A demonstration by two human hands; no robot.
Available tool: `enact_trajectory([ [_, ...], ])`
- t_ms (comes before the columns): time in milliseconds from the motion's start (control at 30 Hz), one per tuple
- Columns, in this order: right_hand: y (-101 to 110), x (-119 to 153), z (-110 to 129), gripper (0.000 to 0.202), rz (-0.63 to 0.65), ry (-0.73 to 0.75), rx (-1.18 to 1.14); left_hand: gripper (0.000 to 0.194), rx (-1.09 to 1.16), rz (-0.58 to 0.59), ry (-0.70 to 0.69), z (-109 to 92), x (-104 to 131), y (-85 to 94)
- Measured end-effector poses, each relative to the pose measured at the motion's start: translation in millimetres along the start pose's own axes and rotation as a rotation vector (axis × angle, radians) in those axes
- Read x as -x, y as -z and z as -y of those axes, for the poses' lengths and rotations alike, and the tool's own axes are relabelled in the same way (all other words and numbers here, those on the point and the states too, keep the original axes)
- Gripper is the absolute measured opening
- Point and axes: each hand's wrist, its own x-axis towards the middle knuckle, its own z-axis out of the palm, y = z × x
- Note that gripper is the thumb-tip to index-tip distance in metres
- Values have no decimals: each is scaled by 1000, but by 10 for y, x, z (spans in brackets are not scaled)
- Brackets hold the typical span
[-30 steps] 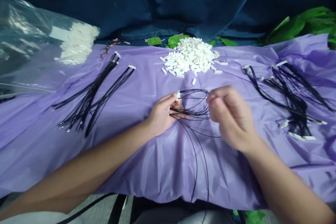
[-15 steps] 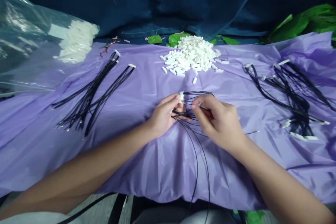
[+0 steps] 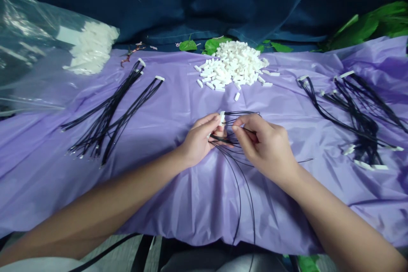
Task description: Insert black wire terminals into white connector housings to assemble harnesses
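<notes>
My left hand [image 3: 201, 138] pinches a small white connector housing [image 3: 222, 117] between thumb and fingers. Several thin black wires [image 3: 239, 113] run from that housing toward the right. Lower in the same hand lies a second white end with a bundle of black wires [image 3: 223, 139], partly hidden by the palm. My right hand [image 3: 264, 140] is closed, thumb and forefinger pinching a thin black wire just right of the housing. Two loose wires [image 3: 239, 195] droop over the near edge of the purple sheet.
A pile of white connector housings [image 3: 237, 63] lies ahead on the purple sheet [image 3: 178, 204]. Wired harnesses [image 3: 111, 106] lie at left, more black harnesses [image 3: 360, 119] at right. A clear bag [image 3: 92, 46] of white pieces stands back left; green leaves [image 3: 372, 23] are back right.
Both hands stay nearly in place, the left still on the housing and the right still pinching a wire. The housing shows very slightly farther right.
</notes>
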Motion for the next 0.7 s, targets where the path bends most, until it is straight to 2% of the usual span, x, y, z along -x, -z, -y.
enact_trajectory([
  [400, -22, -5, -1, 6, 7, -8, -20, 26, -33, 38, 8, 0, -5, 8],
  [700, -6, 2, 6, 7, 41, -52, -65, 24, -28, 22, -2, 3, -12, 7],
])
